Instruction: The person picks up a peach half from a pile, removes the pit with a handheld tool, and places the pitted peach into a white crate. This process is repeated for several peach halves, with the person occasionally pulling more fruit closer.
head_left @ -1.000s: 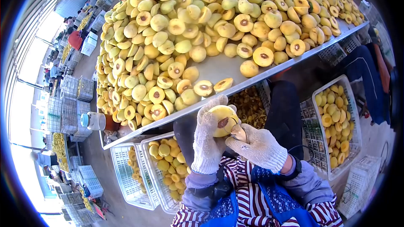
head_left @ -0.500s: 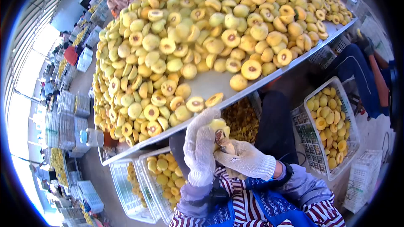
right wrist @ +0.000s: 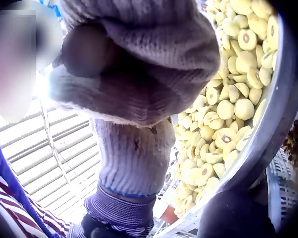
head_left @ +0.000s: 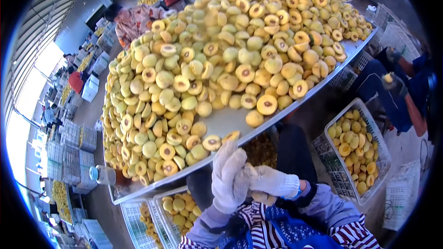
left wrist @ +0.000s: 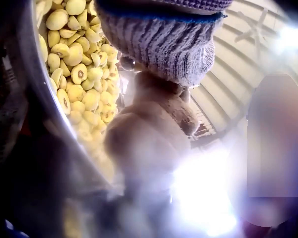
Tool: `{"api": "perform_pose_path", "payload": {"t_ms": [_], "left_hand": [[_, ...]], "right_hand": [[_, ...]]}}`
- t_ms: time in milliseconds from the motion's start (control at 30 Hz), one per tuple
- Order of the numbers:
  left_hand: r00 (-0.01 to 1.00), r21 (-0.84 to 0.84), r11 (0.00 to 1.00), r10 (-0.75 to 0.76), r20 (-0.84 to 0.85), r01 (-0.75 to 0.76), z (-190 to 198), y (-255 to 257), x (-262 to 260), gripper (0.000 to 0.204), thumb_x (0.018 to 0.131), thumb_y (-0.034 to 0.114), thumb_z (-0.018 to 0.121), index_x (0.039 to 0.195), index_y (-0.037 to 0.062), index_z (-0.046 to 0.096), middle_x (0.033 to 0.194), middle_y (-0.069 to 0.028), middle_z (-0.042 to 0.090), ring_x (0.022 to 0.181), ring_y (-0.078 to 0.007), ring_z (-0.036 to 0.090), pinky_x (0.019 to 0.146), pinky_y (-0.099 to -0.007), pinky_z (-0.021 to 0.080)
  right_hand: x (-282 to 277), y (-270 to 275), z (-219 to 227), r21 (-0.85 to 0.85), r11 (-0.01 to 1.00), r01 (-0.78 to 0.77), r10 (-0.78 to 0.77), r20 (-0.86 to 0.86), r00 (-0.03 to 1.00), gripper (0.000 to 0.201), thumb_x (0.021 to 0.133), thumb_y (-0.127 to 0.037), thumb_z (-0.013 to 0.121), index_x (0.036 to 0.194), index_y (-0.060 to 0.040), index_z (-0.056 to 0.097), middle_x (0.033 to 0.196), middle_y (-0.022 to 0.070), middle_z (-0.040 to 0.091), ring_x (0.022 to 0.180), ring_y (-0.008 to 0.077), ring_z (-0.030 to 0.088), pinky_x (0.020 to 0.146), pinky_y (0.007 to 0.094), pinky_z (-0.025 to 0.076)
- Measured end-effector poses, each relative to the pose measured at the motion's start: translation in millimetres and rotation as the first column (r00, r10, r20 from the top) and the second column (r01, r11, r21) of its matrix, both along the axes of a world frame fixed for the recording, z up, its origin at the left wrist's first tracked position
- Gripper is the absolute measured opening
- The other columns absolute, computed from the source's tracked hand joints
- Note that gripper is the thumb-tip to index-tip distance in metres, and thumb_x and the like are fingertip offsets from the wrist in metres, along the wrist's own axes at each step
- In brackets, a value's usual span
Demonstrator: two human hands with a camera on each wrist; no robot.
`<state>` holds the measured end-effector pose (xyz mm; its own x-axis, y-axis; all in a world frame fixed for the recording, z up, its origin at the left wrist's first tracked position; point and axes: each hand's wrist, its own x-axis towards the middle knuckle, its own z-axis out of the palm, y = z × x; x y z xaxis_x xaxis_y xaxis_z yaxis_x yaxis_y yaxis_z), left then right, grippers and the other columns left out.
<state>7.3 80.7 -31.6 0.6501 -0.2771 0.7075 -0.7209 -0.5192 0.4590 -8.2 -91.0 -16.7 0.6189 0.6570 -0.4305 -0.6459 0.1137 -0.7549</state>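
The left hand [head_left: 229,177] and right hand [head_left: 277,182] meet, what they hold hidden, while a cut fruit half [head_left: 231,136] lies just ahead on the tabletop [head_left: 227,122], nearer the left hand, its long axis roughly along the near rim.

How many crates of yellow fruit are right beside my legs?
3: the outer left crate, the inner left crate beside it, and the right crate. More may be hidden under the table.
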Motion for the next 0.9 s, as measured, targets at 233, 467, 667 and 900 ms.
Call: {"api": "perform_pose_path", "payload": {"t_ms": [233,467,667,900], "left_hand": [[0.651,-0.75,0.634,-0.49,-0.579,-0.189,45,-11,0,0.048,0.104,0.025,0.05,0.142,-0.0034,0.045,0.138,-0.0152,0.053,0.123,-0.0223,0.054,0.101,-0.0358,0.047],[0.619,-0.824,0.454,-0.552,-0.558,-0.338,45,-12,-7,0.067,0.098,0.05,0.055,0.139,-0.0017,0.046,0.136,-0.0156,0.051,0.124,-0.0282,0.053,0.093,-0.0397,0.053],[0.681,-0.856,0.398,-0.528,-0.508,-0.33,34,-12,-11,0.07,0.098,0.05,0.054,0.143,-0.0021,0.042,0.141,-0.0176,0.049,0.128,-0.0309,0.051,0.102,-0.0434,0.048],[0.802,-0.745,0.63,-0.319,-0.505,-0.218,26,-13,-19,0.07,0.098,0.052,0.053,0.141,-0.002,0.045,0.137,-0.018,0.051,0.122,-0.027,0.054,0.096,-0.0401,0.051]], "right_hand": [[7,10,22,-0.016,0.998,0.053,-0.055,-0.151,0.987,0.028,0.097,-0.035,0.062,0.084,-0.0107,0.057,0.056,-0.0028,0.047,0.04,0.005,0.04,0.034,0.0205,0.028],[-1,21,27,-0.138,0.984,0.114,-0.112,0.025,0.993,0.027,0.095,-0.032,0.065,0.096,-0.0059,0.06,0.058,0.0004,0.056,0.042,0.0065,0.049,0.038,0.0214,0.036],[-2,23,34,-0.317,0.939,0.134,-0.084,0.167,0.982,0.032,0.095,-0.032,0.064,0.111,-0.0043,0.062,0.065,-0.0006,0.061,0.053,0.0065,0.058,0.051,0.023,0.046],[-10,28,18,-0.17,0.959,0.226,-0.198,0.171,0.965,0.027,0.095,-0.026,0.064,0.109,-0.0035,0.062,0.072,-0.0006,0.063,0.056,0.0058,0.058,0.052,0.0222,0.046]]}}
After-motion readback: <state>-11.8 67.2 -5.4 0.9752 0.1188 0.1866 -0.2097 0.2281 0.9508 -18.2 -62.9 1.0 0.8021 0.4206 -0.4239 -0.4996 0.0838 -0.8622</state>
